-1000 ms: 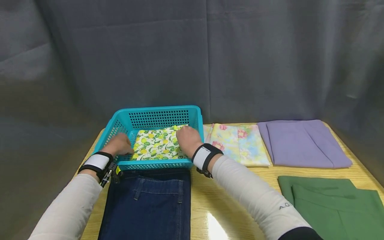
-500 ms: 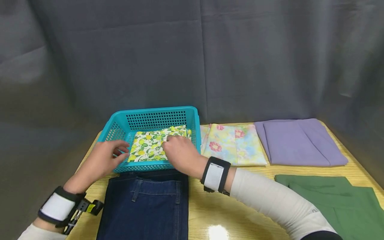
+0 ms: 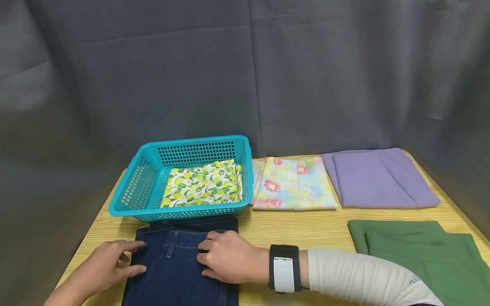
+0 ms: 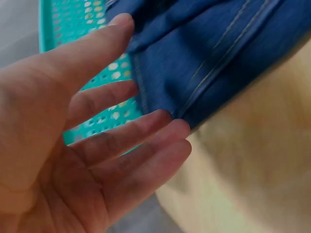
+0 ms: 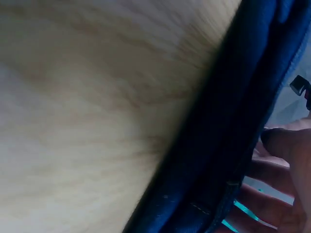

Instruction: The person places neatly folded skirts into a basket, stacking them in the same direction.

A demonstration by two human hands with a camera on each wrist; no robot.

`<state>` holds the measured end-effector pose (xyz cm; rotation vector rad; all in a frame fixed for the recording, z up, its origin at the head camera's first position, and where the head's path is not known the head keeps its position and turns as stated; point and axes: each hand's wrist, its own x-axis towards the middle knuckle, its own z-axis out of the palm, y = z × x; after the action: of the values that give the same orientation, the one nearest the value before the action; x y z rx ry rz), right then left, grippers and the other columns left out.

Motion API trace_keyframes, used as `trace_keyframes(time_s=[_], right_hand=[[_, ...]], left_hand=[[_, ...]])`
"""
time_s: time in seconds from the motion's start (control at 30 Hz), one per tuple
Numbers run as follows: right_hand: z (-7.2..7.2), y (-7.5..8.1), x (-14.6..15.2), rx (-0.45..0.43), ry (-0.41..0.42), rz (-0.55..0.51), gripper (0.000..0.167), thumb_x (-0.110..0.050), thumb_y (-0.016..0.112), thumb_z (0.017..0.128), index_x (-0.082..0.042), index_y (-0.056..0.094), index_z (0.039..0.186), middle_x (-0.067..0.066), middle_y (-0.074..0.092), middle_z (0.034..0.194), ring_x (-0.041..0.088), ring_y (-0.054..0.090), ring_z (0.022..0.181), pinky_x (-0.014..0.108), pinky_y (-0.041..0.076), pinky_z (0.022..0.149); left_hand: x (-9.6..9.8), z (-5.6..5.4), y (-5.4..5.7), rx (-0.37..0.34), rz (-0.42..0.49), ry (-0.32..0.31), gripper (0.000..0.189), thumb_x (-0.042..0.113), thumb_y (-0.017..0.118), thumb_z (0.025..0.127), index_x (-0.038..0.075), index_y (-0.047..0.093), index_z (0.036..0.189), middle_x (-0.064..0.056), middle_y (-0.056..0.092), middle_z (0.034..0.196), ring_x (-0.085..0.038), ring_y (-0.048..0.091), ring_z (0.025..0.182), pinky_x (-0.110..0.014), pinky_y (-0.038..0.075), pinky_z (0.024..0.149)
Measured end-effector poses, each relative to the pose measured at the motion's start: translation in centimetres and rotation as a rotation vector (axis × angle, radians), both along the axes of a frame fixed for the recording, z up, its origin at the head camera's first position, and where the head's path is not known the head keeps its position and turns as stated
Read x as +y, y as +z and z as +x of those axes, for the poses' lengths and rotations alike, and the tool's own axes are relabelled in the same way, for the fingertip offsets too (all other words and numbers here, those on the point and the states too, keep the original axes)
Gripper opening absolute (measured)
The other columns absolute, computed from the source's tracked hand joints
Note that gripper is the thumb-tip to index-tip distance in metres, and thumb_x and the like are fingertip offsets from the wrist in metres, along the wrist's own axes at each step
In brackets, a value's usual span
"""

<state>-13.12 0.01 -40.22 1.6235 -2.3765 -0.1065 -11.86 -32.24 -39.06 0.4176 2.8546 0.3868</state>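
Folded dark blue jeans [image 3: 180, 272] lie on the table in front of the turquoise basket. My left hand [image 3: 109, 265] is at their left edge, thumb and fingers apart. In the left wrist view, the fingers of that left hand [image 4: 126, 141] stretch toward the denim [image 4: 194, 63] and hold nothing. Over the right part of the jeans is my right hand [image 3: 229, 257], its fingers loosely bent at the waistband. The right wrist view has the right hand [image 5: 277, 184] beside the folded denim edge [image 5: 214, 126]; whether it touches is unclear.
The turquoise basket [image 3: 126, 212] holds a folded lemon-print cloth [image 3: 203, 185]. To its right lie a folded pastel floral cloth [image 3: 294, 182] and a folded purple garment [image 3: 379, 178]. Folded green garments [image 3: 417, 246] lie at the front right. A dark curtain [image 3: 191, 76] hangs behind the table.
Both hands have left the basket and the lemon-print cloth in it. They have come down toward me to the jeans, the left at the side and the right over the waistband.
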Motion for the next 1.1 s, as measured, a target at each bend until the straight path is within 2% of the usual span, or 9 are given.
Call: trace_keyframes(time_s=[0.07, 0.17, 0.23, 0.37, 0.57, 0.8, 1.1], right_hand=[[0.0, -0.4, 0.3, 0.020, 0.002, 0.020, 0.030, -0.049, 0.058, 0.097, -0.030, 0.073, 0.114, -0.010, 0.069, 0.123, 0.009, 0.064, 0.109, 0.019, 0.056, 0.081], [0.0, -0.7, 0.9, 0.035, 0.013, 0.035, 0.031, -0.049, 0.060, 0.096, -0.030, 0.072, 0.117, -0.009, 0.068, 0.126, 0.010, 0.063, 0.112, 0.020, 0.057, 0.081], [0.1, -0.9, 1.6, 0.039, 0.024, 0.040, 0.031, -0.048, 0.061, 0.096, -0.030, 0.071, 0.118, -0.009, 0.067, 0.127, 0.010, 0.063, 0.113, 0.020, 0.058, 0.079], [0.3, -0.7, 3.4, 0.003, 0.034, 0.040, 0.031, -0.046, 0.065, 0.094, -0.029, 0.071, 0.120, -0.008, 0.066, 0.129, 0.009, 0.062, 0.114, 0.019, 0.057, 0.079], [0.6, 0.0, 7.2, -0.105, 0.018, 0.043, 0.032, -0.040, 0.072, 0.089, -0.029, 0.071, 0.119, -0.008, 0.066, 0.129, 0.010, 0.061, 0.116, 0.021, 0.057, 0.083], [0.5, 0.7, 11.8, -0.286, 0.001, 0.033, 0.037, -0.032, 0.077, 0.086, -0.027, 0.070, 0.122, -0.009, 0.064, 0.133, 0.009, 0.059, 0.119, 0.023, 0.057, 0.083], [1.0, 1.0, 17.4, -0.360, -0.044, -0.038, 0.039, -0.025, 0.082, 0.081, -0.026, 0.073, 0.118, -0.009, 0.066, 0.130, 0.014, 0.060, 0.120, 0.026, 0.058, 0.085]], left_hand=[[0.3, 0.0, -0.6, -0.047, -0.007, -0.002, 0.060, 0.042, 0.082, 0.076, 0.007, 0.068, 0.123, -0.001, 0.072, 0.095, -0.003, 0.061, 0.070, -0.025, 0.052, 0.062], [1.0, 0.0, -1.0, -0.059, -0.047, -0.006, 0.058, 0.038, 0.084, 0.075, 0.008, 0.069, 0.122, 0.005, 0.066, 0.088, -0.002, 0.051, 0.068, -0.025, 0.046, 0.061], [1.5, 0.2, -1.2, -0.057, -0.057, -0.020, 0.055, 0.035, 0.085, 0.074, 0.008, 0.070, 0.120, 0.005, 0.062, 0.085, -0.004, 0.048, 0.068, -0.025, 0.044, 0.060], [2.9, 0.7, -1.4, -0.060, -0.055, -0.034, 0.051, 0.033, 0.085, 0.074, 0.010, 0.073, 0.117, 0.005, 0.059, 0.092, -0.003, 0.047, 0.069, -0.023, 0.044, 0.060], [6.7, 1.2, -1.5, -0.086, -0.051, -0.019, 0.047, 0.034, 0.085, 0.075, 0.012, 0.074, 0.116, 0.003, 0.055, 0.093, -0.008, 0.051, 0.076, -0.027, 0.046, 0.063], [10.3, 1.6, -1.5, -0.025, -0.017, -0.102, 0.047, 0.038, 0.084, 0.076, 0.013, 0.074, 0.115, 0.002, 0.054, 0.094, -0.008, 0.053, 0.076, -0.026, 0.048, 0.063], [15.2, 1.8, -1.9, 0.032, -0.007, -0.161, 0.049, 0.044, 0.081, 0.078, 0.014, 0.074, 0.115, 0.000, 0.054, 0.092, -0.009, 0.055, 0.074, -0.029, 0.051, 0.065]])
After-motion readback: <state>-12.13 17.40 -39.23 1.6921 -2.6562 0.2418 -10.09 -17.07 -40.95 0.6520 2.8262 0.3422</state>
